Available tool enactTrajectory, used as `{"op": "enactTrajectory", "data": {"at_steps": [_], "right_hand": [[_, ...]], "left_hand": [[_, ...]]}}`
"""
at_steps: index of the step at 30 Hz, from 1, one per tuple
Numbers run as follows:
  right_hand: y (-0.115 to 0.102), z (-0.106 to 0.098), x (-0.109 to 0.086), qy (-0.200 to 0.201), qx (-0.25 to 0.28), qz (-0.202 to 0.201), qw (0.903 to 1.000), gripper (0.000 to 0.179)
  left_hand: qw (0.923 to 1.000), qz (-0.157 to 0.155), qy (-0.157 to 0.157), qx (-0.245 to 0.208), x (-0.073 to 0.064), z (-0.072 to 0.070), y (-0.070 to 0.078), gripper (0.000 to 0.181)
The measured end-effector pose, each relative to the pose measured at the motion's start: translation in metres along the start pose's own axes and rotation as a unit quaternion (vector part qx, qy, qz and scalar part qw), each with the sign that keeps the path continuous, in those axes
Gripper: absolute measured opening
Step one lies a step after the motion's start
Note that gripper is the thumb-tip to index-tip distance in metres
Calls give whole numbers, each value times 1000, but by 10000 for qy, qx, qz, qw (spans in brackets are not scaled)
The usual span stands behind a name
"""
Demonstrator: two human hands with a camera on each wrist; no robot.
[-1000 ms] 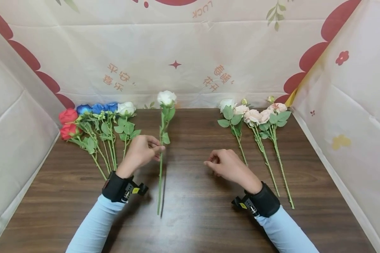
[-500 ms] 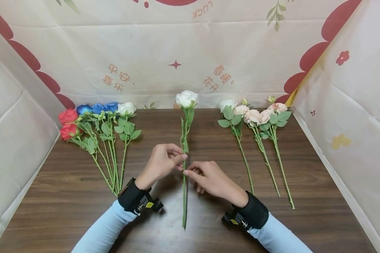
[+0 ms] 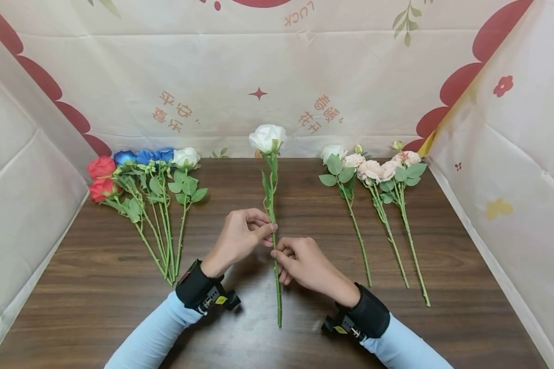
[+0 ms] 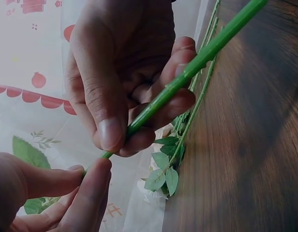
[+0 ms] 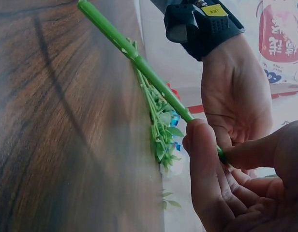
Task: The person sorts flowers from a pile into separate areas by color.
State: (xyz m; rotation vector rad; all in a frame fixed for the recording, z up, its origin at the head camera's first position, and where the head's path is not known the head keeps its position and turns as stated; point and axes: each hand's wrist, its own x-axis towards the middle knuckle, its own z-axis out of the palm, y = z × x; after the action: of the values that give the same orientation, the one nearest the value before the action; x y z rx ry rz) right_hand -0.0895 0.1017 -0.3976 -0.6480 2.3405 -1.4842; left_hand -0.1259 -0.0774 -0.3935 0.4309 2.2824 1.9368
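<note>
A single artificial white rose (image 3: 266, 138) on a long green stem is held in the middle, over the table. My left hand (image 3: 245, 234) pinches its stem between thumb and fingers, just below the leaves. A little lower, my right hand (image 3: 307, 264) pinches the same stem. The bloom leans slightly left, and the bare lower end of the stem (image 4: 200, 60) sticks out past my right hand (image 4: 122, 72) in the left wrist view. From the right wrist, my left hand (image 5: 236, 92) shows behind the right thumb and fingers.
Red roses (image 3: 102, 178), blue roses (image 3: 145, 156) and a white rose (image 3: 186, 157) lie at the left of the brown table (image 3: 120, 318). Pale pink flowers (image 3: 370, 170) and another white rose (image 3: 333, 152) lie at the right. Printed cloth (image 3: 258, 61) walls the back and sides.
My left hand has carried the white rose rightward to the middle. My right hand has moved left and taken hold of the stem. Most recently, the bloom has tipped slightly left.
</note>
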Motion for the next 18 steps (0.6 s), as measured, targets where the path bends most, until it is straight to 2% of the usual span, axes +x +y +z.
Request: {"op": "enactTrajectory", "data": {"at_steps": [7, 11, 14, 16, 18], "right_hand": [[-27, -4, -5, -52, 27, 10, 10000, 17], [-13, -4, -2, 27, -13, 109, 9999, 17], [5, -7, 2, 80, -111, 204, 9997, 17], [13, -12, 4, 143, -245, 291, 9992, 17], [20, -18, 5, 260, -495, 439, 9975, 18]], "left_hand": [[9999, 8, -38, 164, -1, 1, 2, 11], [9998, 46, 14, 199, -4, -1, 17, 19], [9992, 46, 183, 348, -7, -5, 29, 20], [9986, 70, 318, 427, -6, -9, 30, 20], [9977, 104, 443, 495, -3, -12, 23, 18]]}}
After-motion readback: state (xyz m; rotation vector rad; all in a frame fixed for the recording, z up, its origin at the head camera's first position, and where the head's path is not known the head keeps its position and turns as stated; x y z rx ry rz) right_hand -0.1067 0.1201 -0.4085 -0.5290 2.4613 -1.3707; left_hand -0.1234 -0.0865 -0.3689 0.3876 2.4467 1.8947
